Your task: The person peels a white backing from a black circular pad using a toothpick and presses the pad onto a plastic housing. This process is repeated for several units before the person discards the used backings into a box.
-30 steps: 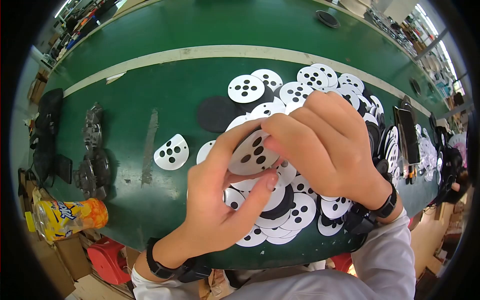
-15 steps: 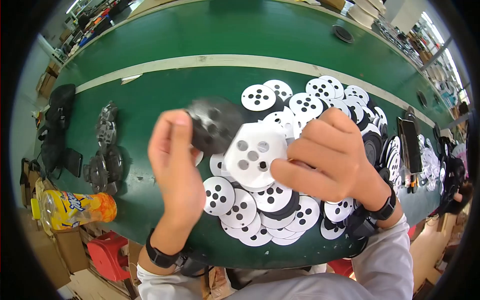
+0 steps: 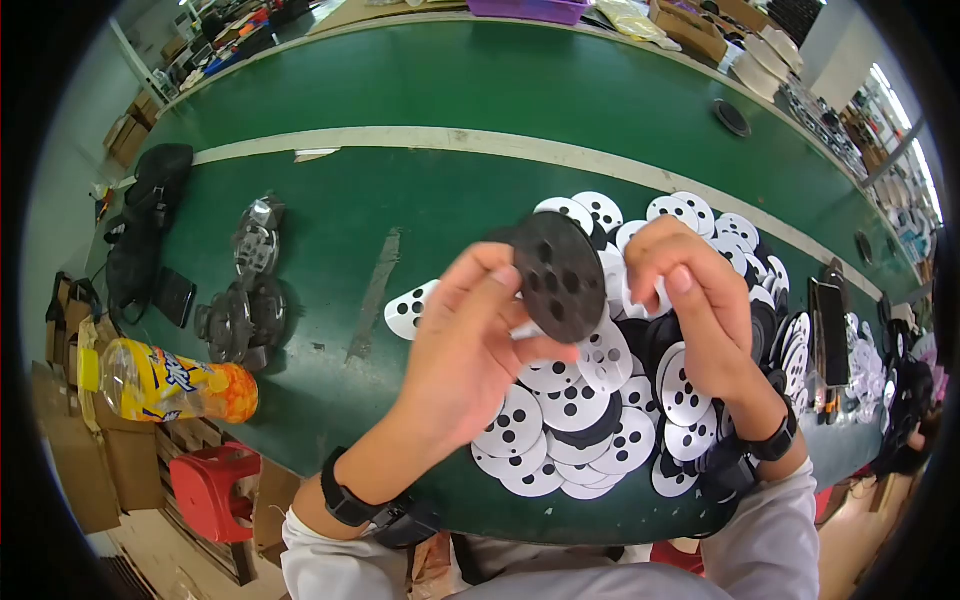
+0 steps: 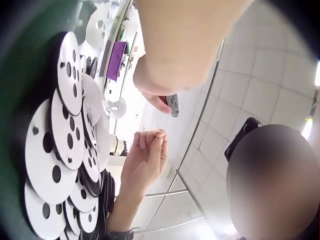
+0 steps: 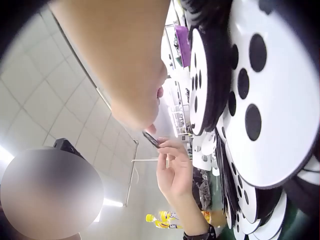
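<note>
My left hand [image 3: 455, 345] holds a thin black disc [image 3: 562, 280] with several round holes, fingers and thumb at its edge. The disc is raised over a pile of white-faced discs [image 3: 510, 425] with black dots. The right hand [image 3: 700, 300] is close beside it, thumb and fingers curled, fingertips near each other. In the left wrist view, nothing shows between that hand's fingertips. A blurred white perforated sheet [image 3: 605, 355] overlaps the pile below the hands. In the right wrist view, the black disc [image 5: 151, 140] appears edge-on near the right fingers.
Clear plastic parts [image 3: 245, 310] lie on the green table [image 3: 335, 230] at left, near a black bag [image 3: 155, 225]. A yellow-labelled bottle [image 3: 170, 380] lies at the left edge. Past the pile on the right is a dark flat tray [image 3: 828, 335]. A red stool [image 3: 212, 490] stands below.
The right hand pulled a white perforated sheet off the black disc, and the sheet is now lower, apart from its fingers. My left hand has brought the black disc rightward.
</note>
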{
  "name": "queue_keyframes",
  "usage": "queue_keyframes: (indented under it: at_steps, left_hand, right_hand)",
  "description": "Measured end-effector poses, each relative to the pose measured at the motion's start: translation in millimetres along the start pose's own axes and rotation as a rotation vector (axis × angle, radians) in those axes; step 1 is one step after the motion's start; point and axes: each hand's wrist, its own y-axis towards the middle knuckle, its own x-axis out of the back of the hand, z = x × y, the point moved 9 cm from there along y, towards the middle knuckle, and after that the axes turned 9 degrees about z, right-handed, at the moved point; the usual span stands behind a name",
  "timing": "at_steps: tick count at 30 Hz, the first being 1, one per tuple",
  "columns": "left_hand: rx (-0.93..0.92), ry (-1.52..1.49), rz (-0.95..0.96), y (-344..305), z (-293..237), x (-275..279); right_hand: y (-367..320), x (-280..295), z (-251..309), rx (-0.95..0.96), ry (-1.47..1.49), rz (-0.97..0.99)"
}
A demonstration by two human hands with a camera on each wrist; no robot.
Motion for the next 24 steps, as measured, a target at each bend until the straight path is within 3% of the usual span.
queue_keyframes:
  at_steps: [6,7,15,19,21,23,24]
  left_hand:
    - [0.193,-0.171,0.076,-9,33,-20]
    - [0.202,-0.195,0.123,-10,36,-24]
    - [0.245,-0.128,0.316,-10,46,-30]
    - [0.309,0.011,0.283,-11,40,-34]
    - [0.302,0.145,0.341,-8,26,-31]
    - [-0.026,1.16,0.072,-4,-47,-15]
    - [-0.235,1.583,-0.157,-12,-88,-10]
  right_hand:
    - [-4,-7,17,0.11,0.134,0.004]
    - [-3,-11,26,0.171,0.033,0.061]
    - [-1,-23,35,0.157,-0.081,0.101]
    - [-1,-26,39,0.168,-0.111,0.124]
    - [-6,-17,41,0.288,-0.184,0.066]
    - [-10,-5,31,0.107,-0.138,0.025]
    - [-10,-1,30,0.073,-0.102,-0.022]
